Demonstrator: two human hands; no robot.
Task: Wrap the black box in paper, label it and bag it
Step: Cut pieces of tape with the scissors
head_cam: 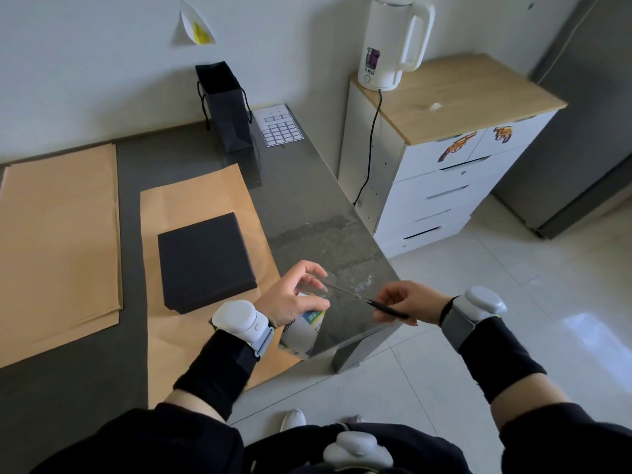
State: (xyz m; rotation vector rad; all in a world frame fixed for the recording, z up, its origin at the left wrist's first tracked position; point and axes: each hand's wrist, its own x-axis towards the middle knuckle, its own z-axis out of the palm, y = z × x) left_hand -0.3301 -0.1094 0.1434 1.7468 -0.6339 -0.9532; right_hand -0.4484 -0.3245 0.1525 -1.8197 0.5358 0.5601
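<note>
Nearest to us, at our chest, sits a grey device (355,451), with our dark sleeves running up on either side and white bands at both wrists.

Our left hand (297,297) hangs over the table's near right corner. Its lower fingers curl round a roll of tape (303,329) held under the palm, while the thumb and forefinger are lifted and spread a little apart; whether they pinch a clear strip we cannot tell. Our right hand (407,302) grips the black handle of a pair of scissors (367,300), fingers closed round it. The scissors lie almost level, long axis left to right, with the thin blades pointing at the left hand's fingers and ending just beside them.

The black box (205,261) lies flat, broad face up, on a sheet of brown paper (201,196) on the grey table (318,213). It looks nearly square, so we cannot name a long axis; its edges run roughly along the sheet's edges. It lies to the left of and beyond the left hand, near that wrist but untouched by either hand.

A stack of brown paper (61,241) lies further left. At the back, a black bag (227,111) stands upright, a sheet of labels (279,126) just beside it.
</note>
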